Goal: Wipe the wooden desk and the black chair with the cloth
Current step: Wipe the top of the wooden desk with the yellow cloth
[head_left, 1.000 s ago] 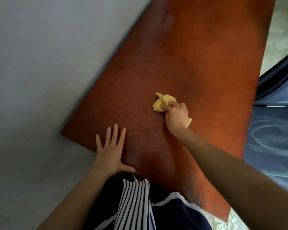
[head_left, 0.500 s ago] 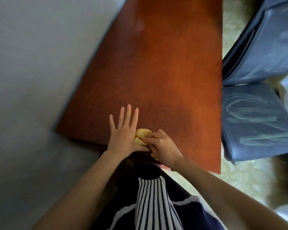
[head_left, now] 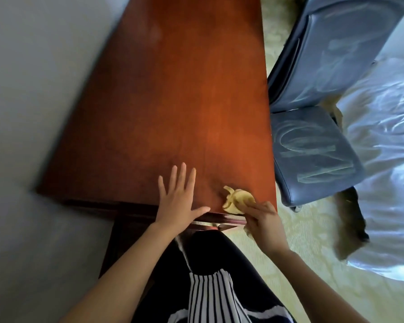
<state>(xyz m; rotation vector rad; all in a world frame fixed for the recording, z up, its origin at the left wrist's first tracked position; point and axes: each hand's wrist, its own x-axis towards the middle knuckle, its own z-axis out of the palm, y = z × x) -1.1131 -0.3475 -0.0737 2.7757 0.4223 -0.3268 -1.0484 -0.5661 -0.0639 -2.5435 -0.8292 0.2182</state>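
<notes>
We are pinching the soft, crumpled cloth (head_left: 237, 199) in our right grip (head_left: 262, 223) at the tabletop (head_left: 184, 101) corner, lower centre of the frame. Our left grip (head_left: 179, 197) is lying flat, fingers spread. Light and limp, the cloth is bunching easily and is likely best held by its gathered middle.

Right hand (head_left: 264, 226) grips yellow cloth (head_left: 237, 199) at desk (head_left: 173, 101) corner; left hand (head_left: 179, 197) flat on desk

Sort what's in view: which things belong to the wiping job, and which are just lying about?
Part of the job:
wooden desk
black chair
yellow cloth
right hand, gripping the cloth
left hand, flat on the desk

Just there:
white bedding
patterned floor
wall
</notes>
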